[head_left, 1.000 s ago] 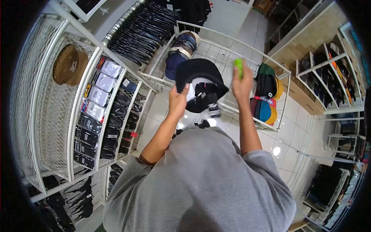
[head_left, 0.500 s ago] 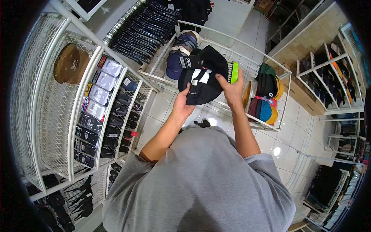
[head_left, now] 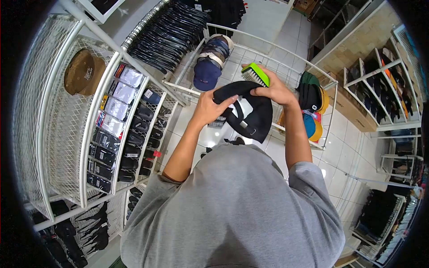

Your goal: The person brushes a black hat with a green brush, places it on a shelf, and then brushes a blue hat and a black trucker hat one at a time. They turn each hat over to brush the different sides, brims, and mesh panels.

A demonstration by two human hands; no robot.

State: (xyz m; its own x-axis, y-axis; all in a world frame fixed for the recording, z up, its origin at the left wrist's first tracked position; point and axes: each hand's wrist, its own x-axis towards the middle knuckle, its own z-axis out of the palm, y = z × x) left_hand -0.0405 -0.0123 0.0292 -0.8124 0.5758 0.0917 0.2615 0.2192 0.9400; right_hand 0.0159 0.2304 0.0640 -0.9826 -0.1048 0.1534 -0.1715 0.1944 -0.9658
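Black fabric cap (head_left: 257,118) hangs between both hands above the white-tiled floor, pinched by the left hand (head_left: 208,108). The right hand (head_left: 278,91), half-curled, grips its edge and a green bristle brush (head_left: 256,74); divided hold could let either slip.

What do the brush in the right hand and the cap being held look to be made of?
Brush: likely hard plastic, smooth bright green body; pale bristles, probably synthetic.
Cap: seems woven fabric, matte black, with soft folds; the small buckle on its strap shines like metal, though coated plastic is possible.
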